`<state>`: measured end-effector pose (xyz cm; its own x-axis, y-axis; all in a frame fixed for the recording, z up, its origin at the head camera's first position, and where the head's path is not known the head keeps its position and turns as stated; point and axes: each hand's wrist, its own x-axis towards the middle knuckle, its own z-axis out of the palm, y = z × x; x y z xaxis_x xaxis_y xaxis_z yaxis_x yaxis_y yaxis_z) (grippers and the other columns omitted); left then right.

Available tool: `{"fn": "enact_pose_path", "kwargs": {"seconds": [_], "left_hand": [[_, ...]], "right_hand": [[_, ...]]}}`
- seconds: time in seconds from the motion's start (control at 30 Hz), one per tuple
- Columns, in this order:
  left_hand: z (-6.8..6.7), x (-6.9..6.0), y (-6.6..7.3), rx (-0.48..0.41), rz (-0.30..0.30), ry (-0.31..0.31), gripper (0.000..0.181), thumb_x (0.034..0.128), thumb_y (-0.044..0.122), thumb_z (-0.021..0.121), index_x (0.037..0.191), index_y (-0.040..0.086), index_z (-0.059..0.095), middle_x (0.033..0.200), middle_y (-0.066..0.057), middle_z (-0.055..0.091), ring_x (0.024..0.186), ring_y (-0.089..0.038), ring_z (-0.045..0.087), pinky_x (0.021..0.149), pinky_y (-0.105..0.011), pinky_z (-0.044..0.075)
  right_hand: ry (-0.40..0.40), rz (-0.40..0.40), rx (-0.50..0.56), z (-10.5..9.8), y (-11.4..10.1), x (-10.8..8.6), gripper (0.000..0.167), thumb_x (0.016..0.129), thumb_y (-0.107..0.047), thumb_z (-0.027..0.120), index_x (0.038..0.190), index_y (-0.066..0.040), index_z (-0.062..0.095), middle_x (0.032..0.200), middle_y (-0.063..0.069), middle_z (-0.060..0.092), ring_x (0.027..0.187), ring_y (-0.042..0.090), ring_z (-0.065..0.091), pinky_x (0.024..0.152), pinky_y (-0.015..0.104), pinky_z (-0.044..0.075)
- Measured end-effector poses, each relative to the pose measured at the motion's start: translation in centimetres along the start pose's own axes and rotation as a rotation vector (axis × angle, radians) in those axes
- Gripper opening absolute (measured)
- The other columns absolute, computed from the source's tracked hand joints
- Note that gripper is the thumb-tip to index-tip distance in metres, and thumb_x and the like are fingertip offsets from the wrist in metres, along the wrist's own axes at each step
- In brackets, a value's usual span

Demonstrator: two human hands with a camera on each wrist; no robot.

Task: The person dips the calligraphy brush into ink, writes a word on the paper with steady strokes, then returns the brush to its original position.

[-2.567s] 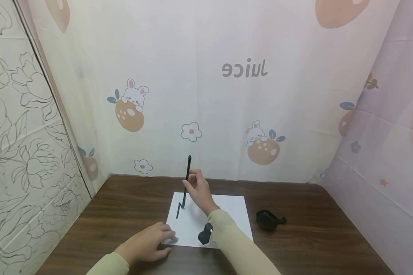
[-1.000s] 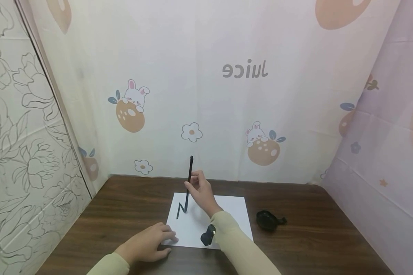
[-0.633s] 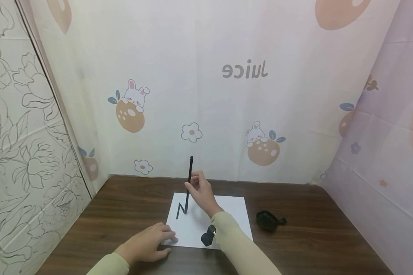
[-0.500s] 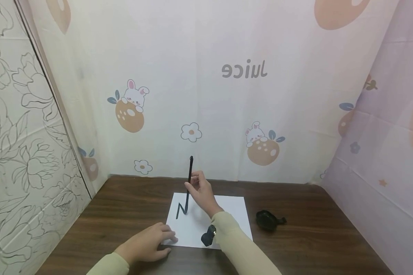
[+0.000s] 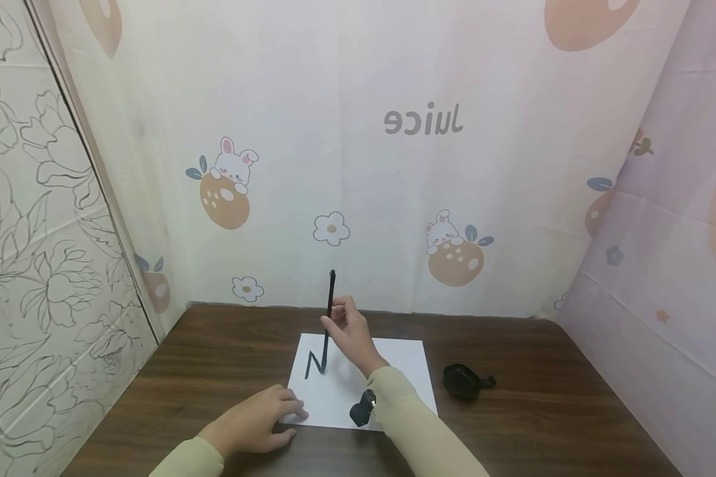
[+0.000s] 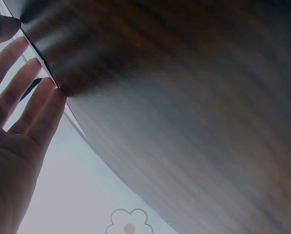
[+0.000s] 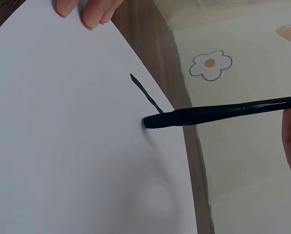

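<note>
A black writing brush [image 5: 331, 291] stands nearly upright in my right hand [image 5: 353, 334], pinched between thumb and fingers. Its dark tip [image 7: 150, 122] touches the white paper [image 7: 77, 126] near the paper's upper left. Black strokes [image 5: 307, 366] shaped like an N mark the sheet, with the brush at the lower right end of the mark. My left hand [image 5: 256, 419] rests at the paper's near left corner, fingertips on the sheet and thumb on the table. In the left wrist view the left fingers [image 6: 43, 117] are extended.
To the right of the paper, a small black dish with a short handle [image 5: 465, 382] sits on the dark wooden table [image 5: 543, 404]. A black device [image 5: 362, 407] is worn on the right wrist. Printed curtains [image 5: 358, 165] rise behind the table and at both sides.
The brush has moved right and toward me, lengthening the black mark with a slanting stroke; in the last half second it shifts only slightly. My left hand stays in place.
</note>
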<state>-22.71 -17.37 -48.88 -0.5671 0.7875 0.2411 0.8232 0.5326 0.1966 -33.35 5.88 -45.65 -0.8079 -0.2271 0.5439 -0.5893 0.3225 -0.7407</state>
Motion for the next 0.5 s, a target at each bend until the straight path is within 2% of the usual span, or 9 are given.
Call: {"fn": "enact_pose_path", "kwargs": {"seconds": [0.5], "left_hand": [[-0.07,-0.01,0.07,-0.004,0.005,0.003,0.023,0.0861,0.02,0.074,0.109,0.017,0.074,0.106,0.007,0.065,0.096,-0.008,0.057,0.082,-0.028,0.052]], "right_hand": [[0.003,0.011,-0.004,-0.28,-0.17,-0.11,0.028,0.098,-0.017,0.065,0.119,-0.016,0.046,0.093,-0.001,0.058,0.084,0.013,0.062,0.078,0.03,0.054]]}}
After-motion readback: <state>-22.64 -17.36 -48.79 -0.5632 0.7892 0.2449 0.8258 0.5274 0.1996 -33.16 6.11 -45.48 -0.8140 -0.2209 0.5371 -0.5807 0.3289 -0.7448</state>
